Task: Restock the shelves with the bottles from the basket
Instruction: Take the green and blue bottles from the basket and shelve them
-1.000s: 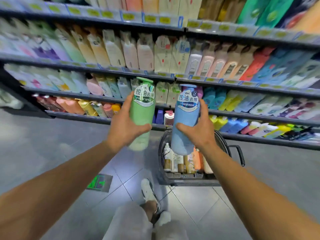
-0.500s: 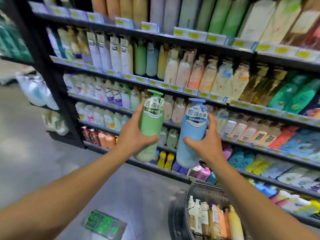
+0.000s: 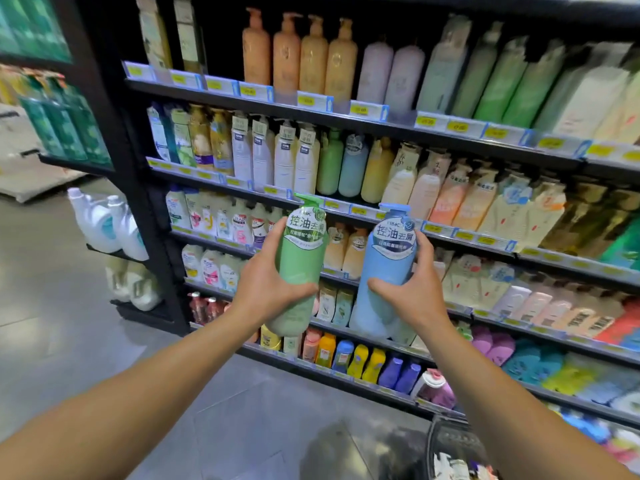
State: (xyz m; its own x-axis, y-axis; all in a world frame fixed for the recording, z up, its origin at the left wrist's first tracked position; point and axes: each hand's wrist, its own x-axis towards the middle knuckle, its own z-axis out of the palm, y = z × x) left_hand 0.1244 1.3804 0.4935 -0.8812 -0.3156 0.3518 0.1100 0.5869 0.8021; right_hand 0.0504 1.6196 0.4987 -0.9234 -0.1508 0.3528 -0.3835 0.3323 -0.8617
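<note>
Green pump bottle [image 3: 300,268] sat gripped in the left hand [image 3: 266,285], blue pump bottle [image 3: 384,271] in the right hand [image 3: 414,292] (both upright), before the shelves [image 3: 346,123].

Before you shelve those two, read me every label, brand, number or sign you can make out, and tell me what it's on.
"控油去屑": large print on the green bottle, held in the left hand.
"控油去屑": the same large print on the blue bottle, held in the right hand.
Brand line and small print on both bottles: too blurred to read.
Yellow price tags along the shelf edges: unreadable.
Labels of shelved bottles: unreadable.
</note>
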